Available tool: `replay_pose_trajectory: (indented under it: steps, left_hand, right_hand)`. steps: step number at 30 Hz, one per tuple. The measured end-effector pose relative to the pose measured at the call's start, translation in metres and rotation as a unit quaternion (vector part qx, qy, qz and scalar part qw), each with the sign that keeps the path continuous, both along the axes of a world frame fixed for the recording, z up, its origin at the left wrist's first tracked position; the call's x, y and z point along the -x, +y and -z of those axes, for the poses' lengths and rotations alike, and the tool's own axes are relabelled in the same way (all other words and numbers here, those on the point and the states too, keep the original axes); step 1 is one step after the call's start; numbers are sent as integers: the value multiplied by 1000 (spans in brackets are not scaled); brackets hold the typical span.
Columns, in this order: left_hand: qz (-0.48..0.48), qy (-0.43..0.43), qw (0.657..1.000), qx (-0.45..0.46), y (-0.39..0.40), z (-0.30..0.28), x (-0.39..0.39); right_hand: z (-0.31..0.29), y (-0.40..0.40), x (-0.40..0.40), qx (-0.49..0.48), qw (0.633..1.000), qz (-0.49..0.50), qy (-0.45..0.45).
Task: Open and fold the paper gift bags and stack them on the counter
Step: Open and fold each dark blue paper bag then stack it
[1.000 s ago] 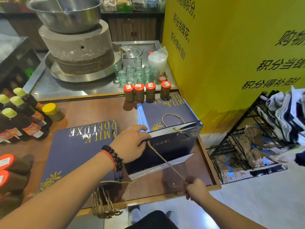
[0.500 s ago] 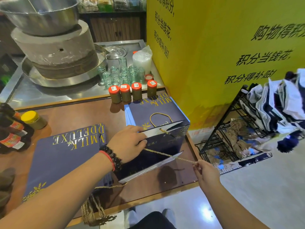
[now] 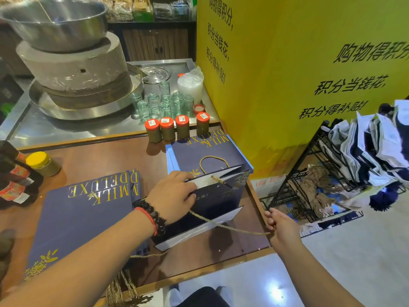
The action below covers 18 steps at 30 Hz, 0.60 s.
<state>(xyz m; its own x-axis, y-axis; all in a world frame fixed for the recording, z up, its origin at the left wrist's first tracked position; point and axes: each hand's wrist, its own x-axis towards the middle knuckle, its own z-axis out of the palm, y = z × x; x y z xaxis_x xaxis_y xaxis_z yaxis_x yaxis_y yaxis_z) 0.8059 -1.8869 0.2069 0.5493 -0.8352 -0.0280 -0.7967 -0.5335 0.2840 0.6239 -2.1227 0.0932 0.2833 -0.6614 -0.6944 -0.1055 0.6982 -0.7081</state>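
Judging from how things lay, the task was partly done. On the left of the wooden counter (image 3: pixel 93 156), a flat pile of folded bags (image 3: pixel 84 213) rested with gold handle cords hanging over the near edge. In the middle, the open bag (image 3: pixel 212 202) lay on its side with its mouth toward the person. The left hand (image 3: pixel 172 196) gripped the bag's upper rim, thumb on the white inner flap. A gold cord (image 3: pixel 230 227) ran from the bag to the right hand (image 3: pixel 278 224), which pinched its end just past the counter edge. Behind the open bag, a second pile of flat bags (image 3: pixel 203 151) lay. This bag was not yet folded flat or stacked, and more bags (image 3: pixel 376 147) waited, crumpled, on the wire rack (image 3: pixel 294 185) at the far right.

Around them stood dark bottles (image 3: pixel 15 180) and a yellow-lidded jar (image 3: pixel 43 163) at the left, and four orange-lidded jars (image 3: pixel 174 128) touching the back pile's far side. These left little free room, so I think a new stack would crowd them.
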Motion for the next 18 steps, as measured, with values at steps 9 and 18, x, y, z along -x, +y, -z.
replay_pose_trajectory:
  steps: [9,18]
  left_hand:
    - [7,13,999,43,-33,5,9]
    - [-14,23,999,41,-37,6,12]
  right_hand:
    - [-67,86,-36,142,968,-199,-56]
    - [-72,104,-59,133,977,-134,-96]
